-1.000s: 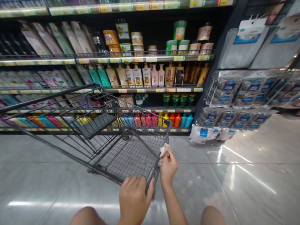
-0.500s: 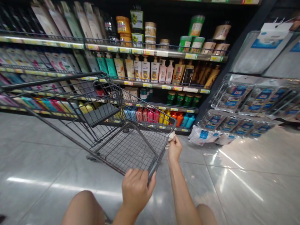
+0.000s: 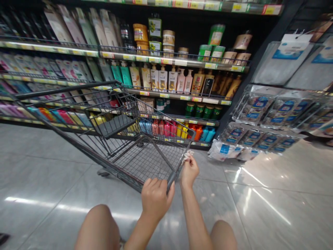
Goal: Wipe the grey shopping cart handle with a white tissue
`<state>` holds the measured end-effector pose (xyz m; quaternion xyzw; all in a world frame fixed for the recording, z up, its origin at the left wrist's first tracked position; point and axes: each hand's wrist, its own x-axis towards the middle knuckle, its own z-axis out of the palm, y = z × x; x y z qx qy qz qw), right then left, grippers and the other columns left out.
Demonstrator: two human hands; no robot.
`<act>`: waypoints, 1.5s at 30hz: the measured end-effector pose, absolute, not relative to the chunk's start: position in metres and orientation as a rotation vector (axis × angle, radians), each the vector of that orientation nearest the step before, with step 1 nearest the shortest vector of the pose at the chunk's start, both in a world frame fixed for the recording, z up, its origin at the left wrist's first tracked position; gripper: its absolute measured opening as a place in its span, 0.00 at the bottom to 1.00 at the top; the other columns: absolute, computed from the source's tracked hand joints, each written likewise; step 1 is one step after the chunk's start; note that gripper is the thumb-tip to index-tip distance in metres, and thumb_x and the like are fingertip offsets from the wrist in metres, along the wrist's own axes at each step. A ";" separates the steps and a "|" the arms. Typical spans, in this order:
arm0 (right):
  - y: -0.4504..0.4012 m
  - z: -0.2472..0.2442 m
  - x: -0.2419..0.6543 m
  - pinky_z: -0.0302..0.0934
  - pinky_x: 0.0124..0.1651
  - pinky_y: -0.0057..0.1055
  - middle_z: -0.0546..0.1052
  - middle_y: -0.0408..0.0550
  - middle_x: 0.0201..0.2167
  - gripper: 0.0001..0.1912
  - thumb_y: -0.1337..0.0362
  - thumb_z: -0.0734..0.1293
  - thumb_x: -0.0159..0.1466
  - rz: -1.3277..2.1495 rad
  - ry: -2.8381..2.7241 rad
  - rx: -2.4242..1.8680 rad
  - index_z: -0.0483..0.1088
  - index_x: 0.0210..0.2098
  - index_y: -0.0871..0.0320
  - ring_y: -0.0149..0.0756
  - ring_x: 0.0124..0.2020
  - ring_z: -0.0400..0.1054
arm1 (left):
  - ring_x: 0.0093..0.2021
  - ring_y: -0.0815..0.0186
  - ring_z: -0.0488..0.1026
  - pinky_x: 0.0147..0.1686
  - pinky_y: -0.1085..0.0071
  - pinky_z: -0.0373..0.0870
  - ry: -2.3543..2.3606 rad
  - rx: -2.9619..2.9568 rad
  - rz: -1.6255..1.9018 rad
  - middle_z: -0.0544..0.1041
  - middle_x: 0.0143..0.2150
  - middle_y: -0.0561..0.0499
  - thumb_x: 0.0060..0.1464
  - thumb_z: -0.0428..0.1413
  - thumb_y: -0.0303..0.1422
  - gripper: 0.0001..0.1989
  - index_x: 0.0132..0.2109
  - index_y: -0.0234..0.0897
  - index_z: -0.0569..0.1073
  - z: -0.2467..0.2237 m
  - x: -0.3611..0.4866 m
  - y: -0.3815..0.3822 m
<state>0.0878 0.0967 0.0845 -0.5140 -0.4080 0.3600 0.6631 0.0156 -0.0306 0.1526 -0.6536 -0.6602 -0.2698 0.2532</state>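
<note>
A dark wire shopping cart (image 3: 125,133) stands in front of me, its front end towards the right and its handle bar at the upper left. My left hand (image 3: 156,197) is wrapped round the cart's near front corner. To its right, my right hand (image 3: 189,171) pinches a crumpled whitish cloth or tissue (image 3: 187,155) against the front rim of the basket. The grid floor of the cart shows through the wires.
Shelves (image 3: 156,91) of bottles and jars run behind the cart. Packaged goods (image 3: 260,104) hang on a rack at the right. My knees are at the bottom, above grey floor tiles (image 3: 65,180).
My right hand has moved slightly down and left along the front rim with the cloth. My left hand still holds the corner. The view has shifted a little.
</note>
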 end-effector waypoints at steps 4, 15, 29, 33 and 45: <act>0.067 0.089 0.086 0.63 0.49 0.38 0.79 0.58 0.41 0.23 0.51 0.62 0.59 0.760 -0.907 -1.233 0.76 0.41 0.64 0.44 0.45 0.72 | 0.23 0.64 0.65 0.30 0.65 0.54 -1.779 -1.771 -0.750 0.67 0.17 0.52 0.55 0.53 0.34 0.16 0.20 0.39 0.64 0.154 0.016 -0.030; -0.025 0.077 0.074 0.66 0.48 0.38 0.78 0.57 0.42 0.17 0.52 0.66 0.58 0.944 -0.848 -1.205 0.75 0.35 0.61 0.43 0.45 0.72 | 0.23 0.64 0.65 0.29 0.65 0.54 -1.818 -1.818 -0.737 0.67 0.17 0.51 0.56 0.52 0.34 0.16 0.21 0.39 0.65 0.156 0.016 -0.032; 0.044 0.095 0.090 0.58 0.57 0.42 0.73 0.57 0.50 0.19 0.60 0.59 0.62 0.749 -1.019 -1.172 0.72 0.47 0.61 0.41 0.53 0.66 | 0.23 0.64 0.65 0.30 0.65 0.54 -1.795 -1.844 -0.683 0.67 0.17 0.52 0.57 0.51 0.36 0.17 0.21 0.38 0.66 0.157 0.014 -0.033; 0.044 0.075 0.076 0.57 0.58 0.43 0.72 0.57 0.53 0.20 0.61 0.55 0.64 0.637 -1.116 -1.161 0.72 0.48 0.61 0.41 0.56 0.64 | 0.24 0.64 0.66 0.30 0.65 0.55 -1.822 -1.850 -0.651 0.68 0.18 0.52 0.58 0.51 0.36 0.17 0.21 0.38 0.66 0.156 0.013 -0.031; 0.058 0.045 0.093 0.59 0.55 0.41 0.76 0.59 0.47 0.19 0.61 0.57 0.61 0.774 -1.047 -1.230 0.75 0.42 0.63 0.41 0.50 0.68 | 0.28 0.60 0.70 0.34 0.63 0.56 -2.025 -1.776 -0.520 0.72 0.21 0.47 0.61 0.46 0.38 0.19 0.25 0.36 0.70 0.158 0.040 -0.011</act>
